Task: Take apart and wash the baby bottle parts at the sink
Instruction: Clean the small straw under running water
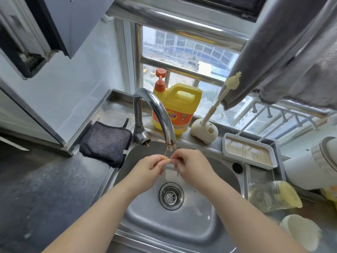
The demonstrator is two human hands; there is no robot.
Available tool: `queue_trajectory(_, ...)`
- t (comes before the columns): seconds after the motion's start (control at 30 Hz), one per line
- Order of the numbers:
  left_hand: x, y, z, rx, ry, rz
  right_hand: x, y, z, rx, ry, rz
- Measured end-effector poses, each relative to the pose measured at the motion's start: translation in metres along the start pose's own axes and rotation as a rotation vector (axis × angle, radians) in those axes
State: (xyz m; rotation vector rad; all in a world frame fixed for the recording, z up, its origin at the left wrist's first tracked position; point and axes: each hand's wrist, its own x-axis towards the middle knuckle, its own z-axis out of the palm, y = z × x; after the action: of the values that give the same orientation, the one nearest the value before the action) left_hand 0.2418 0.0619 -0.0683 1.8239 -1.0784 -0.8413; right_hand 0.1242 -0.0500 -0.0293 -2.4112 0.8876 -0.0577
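Two hands meet under curved chrome tap (pixel 155 114), over round steel sink (pixel 209 221). Left hand (pixel 150 168) and right hand (pixel 191 166) both pinch small clear part (pixel 168 164) between fingertips (soft-looking, see-through, too small to name), right at spout mouth. Glass bottle (pixel 268 196) with yellow collar lies on its side on right counter, well apart from hands. Dark fuzzy cloth (pixel 105 141) left of tap; yellow plastic soap jug (pixel 177 105) behind.
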Motion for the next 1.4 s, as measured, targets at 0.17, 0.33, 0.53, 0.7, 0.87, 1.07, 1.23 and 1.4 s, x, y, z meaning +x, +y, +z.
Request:
queue_trajectory(0.17, -0.003, 0.002, -0.005, -0.028, 0.066, -0.069, 0.006, 0.007, -0.015, 0.012, 0.097, 0.085)
queue_trajectory(0.33, -0.008, 0.004, -0.004, -0.076, 0.066, -0.088, 0.001, -0.003, -0.006, 0.0, 0.041, 0.03)
queue_trajectory(0.53, -0.013, 0.009, -0.004, -0.031, 0.016, -0.092, 0.002, 0.001, -0.017, -0.052, 0.013, -0.001)
queue_trajectory(0.7, -0.004, 0.007, -0.001, -0.104, 0.275, -0.104, 0.001, -0.003, -0.012, -0.086, 0.026, -0.056)
queue_trajectory(0.87, -0.002, 0.006, 0.0, -0.024, 0.141, -0.055, 0.0, 0.007, -0.023, -0.12, 0.064, -0.005)
queue_trajectory(1.07, 0.007, 0.009, 0.01, 0.033, 0.13, -0.031, -0.002, -0.006, -0.014, -0.209, 0.032, -0.098)
queue_trajectory(1.23, 0.003, 0.008, 0.005, -0.046, 0.113, -0.098, 0.006, 0.006, -0.031, -0.171, 0.157, -0.008)
queue_trajectory(1.4, 0.0, 0.012, 0.009, -0.009, 0.052, -0.052, 0.005, -0.007, -0.019, -0.198, 0.08, -0.155)
